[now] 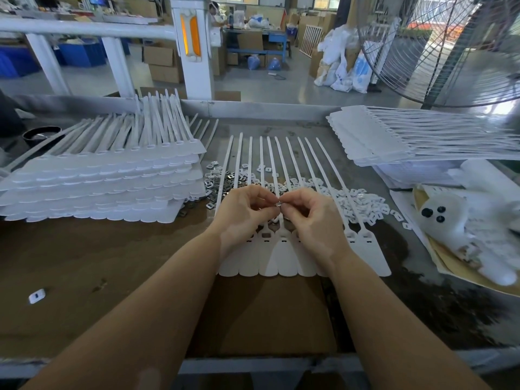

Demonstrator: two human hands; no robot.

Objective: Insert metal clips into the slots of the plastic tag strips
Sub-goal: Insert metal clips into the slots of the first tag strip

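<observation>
Tag strips: flat sheet of joined plastic tag strips (284, 257) lies at table centre, tails fanning toward 12 o'clock, tag ends toward 6.
Table: worn brown-grey bench (112, 263).
Left stack: tall pile of strip sheets (107, 175) at 10 o'clock.
Right stack: lower pile (399, 136) at 2 o'clock.
Loose parts: metal clips (222, 190) heaped at 11 o'clock of the sheet, white plastic pieces (363, 204) at 1 o'clock (both partly under the tails).
Left hand: left hand (242, 215), fingers curled, tips pinching small metal clip (278, 204).
Right hand: right hand (312, 218), fingertips pinched on same clip, above the sheet's middle.
Stray: one white piece (37, 295) at 8 o'clock.
</observation>
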